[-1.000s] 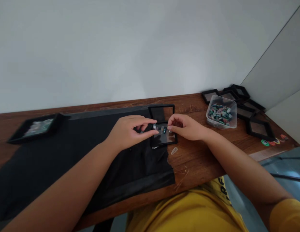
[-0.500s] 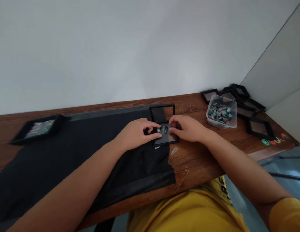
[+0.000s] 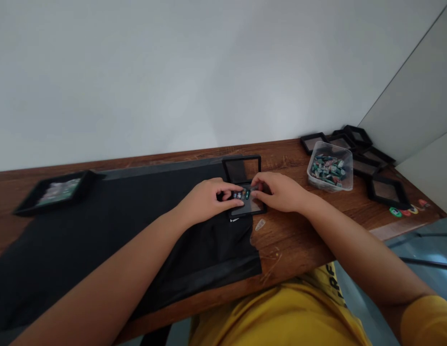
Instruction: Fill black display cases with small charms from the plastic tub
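Note:
A hinged black display case [image 3: 248, 211] lies opened out, its clear-windowed lid [image 3: 249, 167] leaning up at the back. Small polished stones [image 3: 247, 194], dark green and pale, sit in a row on its lower window. My left hand [image 3: 205, 202] reaches in from the left, thumb and index finger stretched apart around the pale stones at the left end. From the right, my right hand [image 3: 277, 191] rests at the case's right side, index finger and thumb curled in a pinch beside the green stone. Whatever lies between those fingertips is too small to make out.
A clear plastic tub [image 3: 330, 166] of mixed stones stands at right, before several black frames [image 3: 388, 191]. Round coloured pieces [image 3: 395, 212] lie near the right edge. Black cloth [image 3: 137, 216] covers the left side, with a filled frame [image 3: 57, 191]. A clear teardrop piece [image 3: 259, 225] lies nearby.
My left hand has shifted slightly right, its thumb now further over the case window, and more pale stones show between its fingers. My right hand has barely moved.

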Demonstrator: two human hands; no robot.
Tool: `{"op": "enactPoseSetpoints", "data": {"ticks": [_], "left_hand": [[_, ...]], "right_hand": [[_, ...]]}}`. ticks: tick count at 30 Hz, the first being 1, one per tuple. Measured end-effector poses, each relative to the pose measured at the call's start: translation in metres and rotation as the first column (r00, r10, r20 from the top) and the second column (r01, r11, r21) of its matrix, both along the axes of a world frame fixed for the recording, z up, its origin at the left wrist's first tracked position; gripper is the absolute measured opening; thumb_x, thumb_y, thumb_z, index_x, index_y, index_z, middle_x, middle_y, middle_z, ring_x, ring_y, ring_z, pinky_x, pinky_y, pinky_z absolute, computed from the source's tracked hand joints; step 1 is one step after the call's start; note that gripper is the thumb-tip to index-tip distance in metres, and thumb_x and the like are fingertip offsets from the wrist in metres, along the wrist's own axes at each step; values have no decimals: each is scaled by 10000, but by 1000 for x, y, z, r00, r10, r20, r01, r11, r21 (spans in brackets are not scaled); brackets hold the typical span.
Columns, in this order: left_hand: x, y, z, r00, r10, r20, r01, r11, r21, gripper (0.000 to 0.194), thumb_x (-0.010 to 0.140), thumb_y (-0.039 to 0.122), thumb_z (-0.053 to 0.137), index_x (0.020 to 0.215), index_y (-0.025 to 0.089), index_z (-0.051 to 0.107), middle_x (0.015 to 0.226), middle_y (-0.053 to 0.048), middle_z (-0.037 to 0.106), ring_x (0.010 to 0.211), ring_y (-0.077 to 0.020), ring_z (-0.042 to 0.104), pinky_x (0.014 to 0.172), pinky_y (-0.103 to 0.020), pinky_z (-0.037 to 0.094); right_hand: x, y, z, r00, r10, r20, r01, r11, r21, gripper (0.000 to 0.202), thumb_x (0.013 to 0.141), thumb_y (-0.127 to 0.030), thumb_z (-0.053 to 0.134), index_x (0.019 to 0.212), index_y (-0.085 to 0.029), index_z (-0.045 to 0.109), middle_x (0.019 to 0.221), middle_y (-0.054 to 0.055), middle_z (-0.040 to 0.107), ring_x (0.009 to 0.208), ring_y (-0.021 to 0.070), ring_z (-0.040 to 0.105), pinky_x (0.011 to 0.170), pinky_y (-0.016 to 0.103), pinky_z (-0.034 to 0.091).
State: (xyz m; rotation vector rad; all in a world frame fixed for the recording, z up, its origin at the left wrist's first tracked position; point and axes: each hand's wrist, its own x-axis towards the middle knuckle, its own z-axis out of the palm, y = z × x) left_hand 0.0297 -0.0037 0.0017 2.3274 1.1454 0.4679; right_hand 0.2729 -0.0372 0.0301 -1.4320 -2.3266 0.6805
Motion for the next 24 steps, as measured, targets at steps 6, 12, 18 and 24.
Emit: {"op": "enactPoseSetpoints", "data": {"ticks": [6, 12, 18, 24], "left_hand": [[0, 0, 1, 1000, 9, 0, -9, 1000, 7, 419, 825, 596, 741, 1071, 269, 831, 637, 24, 578, 636, -164, 564, 604, -269, 392], [-1, 1, 0, 1000, 17, 13, -17, 1000, -1, 453, 822, 614, 722, 1062, 244, 826, 637, 28, 577, 606, -149, 528, 585, -264, 371], [-2, 1, -2, 999, 34, 39, -32, 999, -42, 511, 823, 631, 706, 1099, 213, 805, 634, 44, 529, 567, -127, 458, 559, -259, 339], [-9, 2, -1, 997, 41, 69, -38, 998, -44, 563, 797, 670, 726, 1121, 216, 800, 631, 51, 520, 556, -119, 429, 553, -254, 337]], "right_hand": [[0, 0, 0, 1000, 10, -5, -10, 1000, -7, 159, 948, -253, 669, 1080, -165, 670, 982, 64, 715, 874, 189, 615, 766, 290, 393], [0, -1, -1, 1000, 9, 6, -9, 1000, -1, 168, 946, -241, 678, 1095, -164, 671, 981, 63, 712, 883, 189, 613, 776, 287, 391], [4, 0, 4, 1000, 1, -16, -1, 1000, 11, 179, 930, -242, 697, 1088, -160, 682, 939, 46, 689, 825, 170, 595, 740, 281, 381], [15, -2, 17, 924, 225, -309, -306, 920, -244, 122, 831, -234, 784, 855, -167, 686, 672, -56, 569, 625, 104, 502, 631, 238, 373]]}}
